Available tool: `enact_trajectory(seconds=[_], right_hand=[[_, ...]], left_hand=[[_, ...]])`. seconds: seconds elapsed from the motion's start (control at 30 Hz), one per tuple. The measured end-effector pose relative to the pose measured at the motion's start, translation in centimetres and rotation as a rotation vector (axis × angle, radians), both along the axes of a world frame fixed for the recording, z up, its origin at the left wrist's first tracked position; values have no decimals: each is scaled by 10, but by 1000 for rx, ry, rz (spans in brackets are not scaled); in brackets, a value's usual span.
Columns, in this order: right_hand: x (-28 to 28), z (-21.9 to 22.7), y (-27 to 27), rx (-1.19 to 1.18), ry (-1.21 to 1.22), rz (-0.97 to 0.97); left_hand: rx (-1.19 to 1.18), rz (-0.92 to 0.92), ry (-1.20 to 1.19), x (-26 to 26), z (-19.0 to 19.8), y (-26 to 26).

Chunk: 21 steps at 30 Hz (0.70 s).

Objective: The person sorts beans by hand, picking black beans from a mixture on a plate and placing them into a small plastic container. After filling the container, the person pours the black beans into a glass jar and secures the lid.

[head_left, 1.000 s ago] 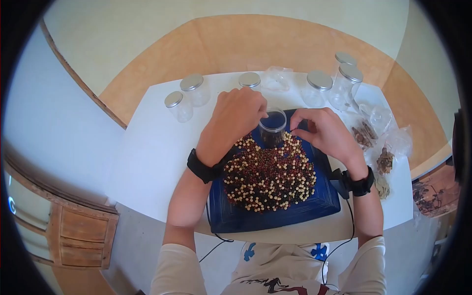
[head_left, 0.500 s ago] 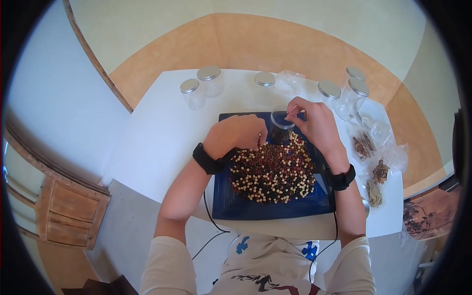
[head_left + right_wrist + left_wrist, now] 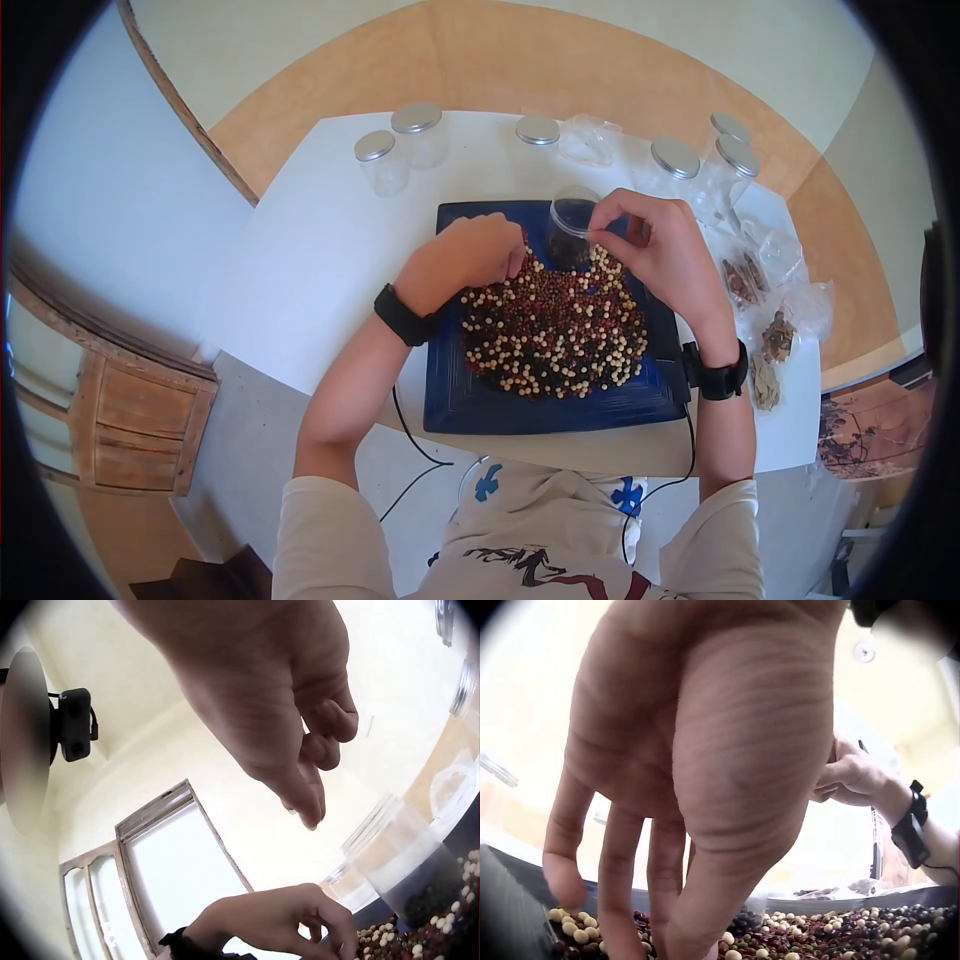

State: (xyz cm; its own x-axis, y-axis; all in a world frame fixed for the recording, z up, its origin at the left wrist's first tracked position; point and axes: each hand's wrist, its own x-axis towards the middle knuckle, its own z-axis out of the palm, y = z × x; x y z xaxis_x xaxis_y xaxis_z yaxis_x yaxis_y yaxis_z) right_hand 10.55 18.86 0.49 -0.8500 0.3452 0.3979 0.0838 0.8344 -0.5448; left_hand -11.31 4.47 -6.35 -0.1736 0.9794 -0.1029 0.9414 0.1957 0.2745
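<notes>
Our left hand [image 3: 468, 258] hangs part-curled at beans [image 3: 555, 340] on the tray [image 3: 560, 417], right hand [image 3: 662, 238] near-pinched by the jar [image 3: 568, 246], any hold we can't tell; likely light, slippery beans want mid-body pinching

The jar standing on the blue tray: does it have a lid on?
No, the right wrist view shows the jar's clear rim uncovered, with dark beans inside below.
</notes>
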Motion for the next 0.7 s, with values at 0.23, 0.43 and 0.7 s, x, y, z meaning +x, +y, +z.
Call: enact_trajectory(seconds=[0.23,0.43,0.7], right_hand=[[14,0,4,-42,-89,181],[12,-39,19,-8,-270,313],[5,-51,14,67,-447,270]], left_hand=[[203,-136,-134,-15,16,-7],[456,-43,-180,-9,82,-9],[636,-105,-48,1,74,34]])
